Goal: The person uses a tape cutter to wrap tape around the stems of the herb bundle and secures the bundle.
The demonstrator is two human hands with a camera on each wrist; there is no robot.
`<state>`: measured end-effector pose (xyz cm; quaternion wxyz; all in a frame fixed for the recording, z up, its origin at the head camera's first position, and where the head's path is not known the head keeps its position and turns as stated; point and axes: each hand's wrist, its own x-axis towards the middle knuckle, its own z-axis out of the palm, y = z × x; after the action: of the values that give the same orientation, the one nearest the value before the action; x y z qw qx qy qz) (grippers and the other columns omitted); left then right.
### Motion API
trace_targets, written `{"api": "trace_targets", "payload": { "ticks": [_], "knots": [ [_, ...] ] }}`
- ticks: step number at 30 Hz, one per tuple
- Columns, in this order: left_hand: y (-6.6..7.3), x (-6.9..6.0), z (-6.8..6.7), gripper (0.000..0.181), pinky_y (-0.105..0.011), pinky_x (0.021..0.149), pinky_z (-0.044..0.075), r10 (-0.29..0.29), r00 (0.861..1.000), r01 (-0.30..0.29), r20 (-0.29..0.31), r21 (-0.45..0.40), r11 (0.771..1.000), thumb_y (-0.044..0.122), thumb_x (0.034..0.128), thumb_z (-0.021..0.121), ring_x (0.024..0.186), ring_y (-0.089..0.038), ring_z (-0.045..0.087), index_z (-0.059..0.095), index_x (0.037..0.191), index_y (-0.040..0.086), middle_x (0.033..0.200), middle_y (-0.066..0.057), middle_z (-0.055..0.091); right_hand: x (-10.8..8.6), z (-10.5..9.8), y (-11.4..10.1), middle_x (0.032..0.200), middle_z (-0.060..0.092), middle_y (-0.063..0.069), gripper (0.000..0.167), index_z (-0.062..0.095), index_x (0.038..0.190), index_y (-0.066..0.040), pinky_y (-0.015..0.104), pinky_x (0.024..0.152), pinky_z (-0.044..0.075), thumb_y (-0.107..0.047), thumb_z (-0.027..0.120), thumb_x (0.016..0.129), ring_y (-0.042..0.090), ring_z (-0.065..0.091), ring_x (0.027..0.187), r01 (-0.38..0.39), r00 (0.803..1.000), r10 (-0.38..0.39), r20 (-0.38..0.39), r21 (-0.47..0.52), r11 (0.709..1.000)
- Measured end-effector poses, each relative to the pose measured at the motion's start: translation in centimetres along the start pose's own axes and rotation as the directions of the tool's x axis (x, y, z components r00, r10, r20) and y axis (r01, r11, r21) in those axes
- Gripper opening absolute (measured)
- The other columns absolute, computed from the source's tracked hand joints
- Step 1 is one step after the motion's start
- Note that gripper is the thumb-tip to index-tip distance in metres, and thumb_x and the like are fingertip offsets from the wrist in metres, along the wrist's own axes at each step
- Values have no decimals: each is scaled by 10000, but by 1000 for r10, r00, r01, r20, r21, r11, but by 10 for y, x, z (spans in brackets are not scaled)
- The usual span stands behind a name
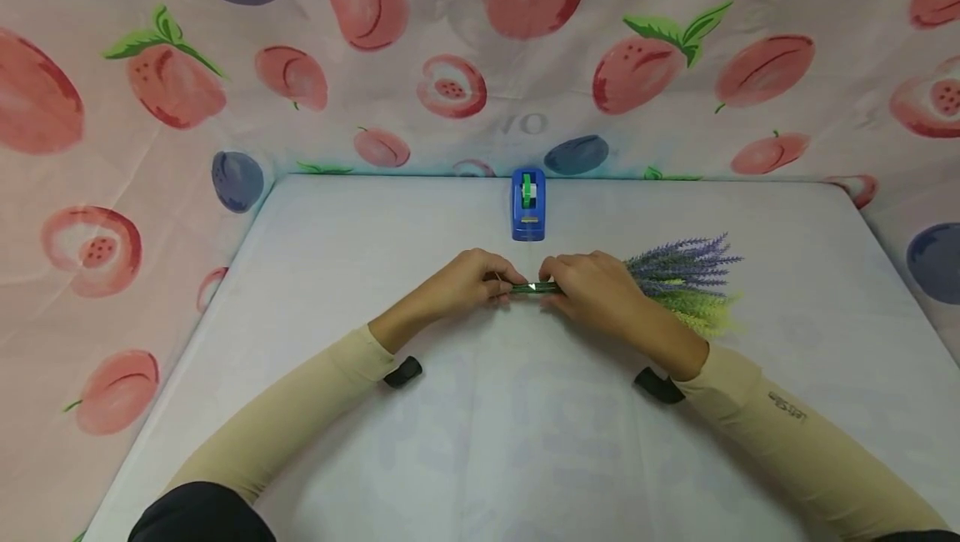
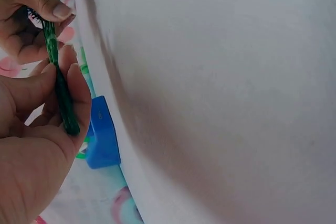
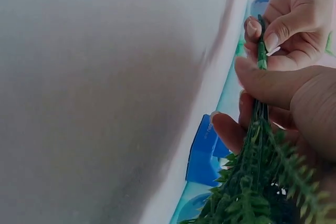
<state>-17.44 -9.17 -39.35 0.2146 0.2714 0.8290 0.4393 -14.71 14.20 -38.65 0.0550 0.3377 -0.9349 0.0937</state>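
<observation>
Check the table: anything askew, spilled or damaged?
Nothing stands out. The blue tape dispenser sits straight on the table; the left hand and right hand hold the green stems, and the flower heads show no damage. No spill visible.

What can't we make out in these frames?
Stems: head view, partly behind the right hand.
Flowers: left wrist view, mostly cut off by the top edge.
Blue tape dispenser: left wrist view, partly behind the left hand.
Sleeve lettering: head view, too small to read.
</observation>
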Motion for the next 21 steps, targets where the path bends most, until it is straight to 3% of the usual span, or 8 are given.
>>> {"api": "trace_targets", "payload": {
  "ticks": [3,7,13,18,21],
  "knots": [
    [0,-1,-1,228,-257,760,528,9,1000,-9,-3,42,999,-19,979,622,876,-199,676,760,1154,31,1040,-84,727,0,0,0,882,724,-9,201,722,991,-124,416,694,536,-261,817,878,180,643,692,-16,1000,16,11,-2,1000],
    [-1,-2,-2,249,-254,790,490,39,999,-38,-4,124,992,14,958,670,901,-130,606,764,1183,64,1032,-28,717,0,0,1,849,699,-7,146,757,963,-117,382,634,529,-234,804,888,176,625,659,2,1000,-2,-30,-17,1000],
    [-2,0,-3,258,-249,781,488,100,995,-97,-2,205,974,9,971,651,867,-125,596,758,1200,60,997,-69,721,1,0,2,788,581,3,130,793,949,-128,337,571,477,-232,817,874,146,510,574,25,997,-28,-65,-46,999],
    [-2,1,-4,221,-262,810,507,100,994,-87,-42,236,968,32,982,648,893,-117,620,778,1156,67,1022,-51,743,4,-2,2,778,658,-2,123,800,914,-121,380,669,540,-227,829,859,185,629,658,49,993,-56,-105,-74,996],
    [-2,1,-4,201,-273,836,517,85,994,-69,-62,214,974,37,989,640,919,-117,636,785,1122,76,1045,-41,758,5,-3,3,788,697,5,121,792,890,-114,437,794,557,-220,834,849,202,672,720,71,987,-83,-135,-94,993]
  ]
}}
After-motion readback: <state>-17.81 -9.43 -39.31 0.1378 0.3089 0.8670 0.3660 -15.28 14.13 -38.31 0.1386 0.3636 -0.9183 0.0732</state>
